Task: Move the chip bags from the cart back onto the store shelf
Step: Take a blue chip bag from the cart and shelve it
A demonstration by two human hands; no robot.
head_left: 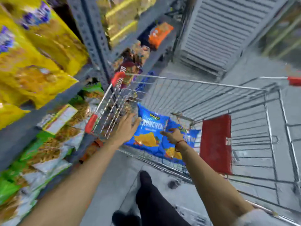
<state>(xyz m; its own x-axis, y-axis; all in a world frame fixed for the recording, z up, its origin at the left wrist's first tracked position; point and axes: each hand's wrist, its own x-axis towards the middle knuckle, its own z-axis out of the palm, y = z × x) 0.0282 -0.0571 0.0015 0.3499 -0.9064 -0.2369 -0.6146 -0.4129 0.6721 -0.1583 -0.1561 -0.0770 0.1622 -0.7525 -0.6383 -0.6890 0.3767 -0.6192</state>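
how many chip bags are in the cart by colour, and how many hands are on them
Blue chip bags in the cart: 2, the nearer-to-shelf blue bag and the second blue bag overlapping it
Hands reaching to them: 2, left hand and right hand
Total: 4

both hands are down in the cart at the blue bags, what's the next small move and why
Probably close both hands on the blue bags: the left hand is open at one edge, the right hand rests on top, and neither has a clear grip yet.
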